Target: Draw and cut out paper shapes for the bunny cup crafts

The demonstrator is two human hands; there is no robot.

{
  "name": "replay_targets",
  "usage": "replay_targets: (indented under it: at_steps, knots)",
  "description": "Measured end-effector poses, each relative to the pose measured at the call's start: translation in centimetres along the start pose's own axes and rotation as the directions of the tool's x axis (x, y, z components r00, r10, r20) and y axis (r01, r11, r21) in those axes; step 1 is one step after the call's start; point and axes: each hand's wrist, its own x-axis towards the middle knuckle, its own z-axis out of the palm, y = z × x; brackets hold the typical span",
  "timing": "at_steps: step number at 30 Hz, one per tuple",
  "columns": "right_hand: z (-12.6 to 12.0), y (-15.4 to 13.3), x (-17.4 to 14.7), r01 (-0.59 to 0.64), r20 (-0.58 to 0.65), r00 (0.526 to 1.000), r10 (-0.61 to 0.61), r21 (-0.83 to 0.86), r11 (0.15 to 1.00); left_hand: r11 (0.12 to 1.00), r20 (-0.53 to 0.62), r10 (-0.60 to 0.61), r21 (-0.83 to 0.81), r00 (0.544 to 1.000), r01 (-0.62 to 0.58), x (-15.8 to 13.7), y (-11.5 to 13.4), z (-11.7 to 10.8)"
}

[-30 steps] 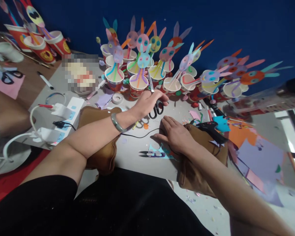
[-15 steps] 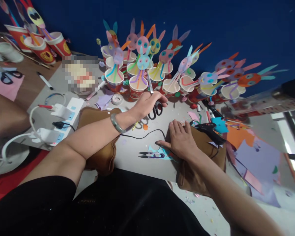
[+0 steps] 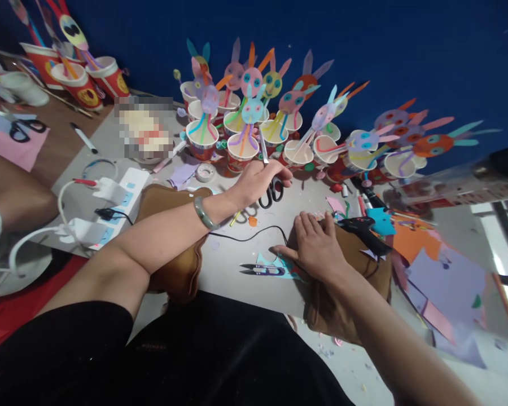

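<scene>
My left hand [image 3: 258, 179], with a bangle on its wrist, is closed around a pair of scissors [image 3: 272, 193] above the table. The blades point up and away, towards the cups, and the black handles hang below my fingers. Flat on a brown cushion [image 3: 338, 293] rests my right hand [image 3: 319, 243], its fingers stretched and holding nothing. Beside its thumb, thread snips [image 3: 262, 269] lie on a scrap of light blue paper [image 3: 290, 269]. Several paper cups [image 3: 242, 153] with paper rabbit heads [image 3: 253, 111] on coloured stems stand beyond my hands.
At left lie a white power strip [image 3: 125, 206] with plugs, a tape roll [image 3: 205, 172] and a marker [image 3: 83, 138]. Another person's arm [image 3: 17, 189] reaches in there. To the right are a black glue gun [image 3: 366, 231], coloured paper [image 3: 446, 287] and a clear cylinder [image 3: 449, 183].
The whole view has shifted slightly, so things appear a little further right. Both hands keep nearly the same pose, and the scissors are still in my left hand.
</scene>
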Motion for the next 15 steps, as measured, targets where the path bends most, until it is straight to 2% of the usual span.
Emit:
replay_targets:
  at_steps: [3, 6, 9, 11, 13, 15]
  knots:
    - [-1.0, 0.5, -0.6, 0.014, 0.008, 1.000, -0.013, -0.032, 0.999, 1.000, 0.016, 0.020, -0.012, 1.000, -0.020, 0.2, -0.6, 0.0]
    - [-1.1, 1.4, 1.4, 0.004, -0.016, 1.000, -0.004, -0.034, 0.999, 0.999, 0.029, 0.035, -0.007, 0.999, -0.035, 0.3, -1.1, 0.0]
    - [0.1, 3.3, 5.4, -0.120, -0.024, 0.992, 0.120, 0.018, 0.993, 0.999, 0.014, 0.033, -0.007, 0.999, -0.033, 0.3, -1.0, 0.0]
    - [1.2, 4.6, 7.8, -0.187, 0.032, 0.982, 0.185, 0.086, 0.979, 1.000, 0.007, 0.025, -0.003, 1.000, -0.025, 0.2, -0.6, -0.1]
    - [2.0, 5.4, 8.9, -0.215, 0.101, 0.974, 0.201, 0.153, 0.965, 1.000, 0.005, 0.012, 0.008, 1.000, -0.012, 0.1, -0.2, -0.2]
    - [2.2, 5.3, 8.4, -0.180, 0.101, 0.981, 0.163, 0.192, 0.965, 1.000, -0.002, 0.004, 0.022, 1.000, -0.003, 0.1, 0.0, -0.3]
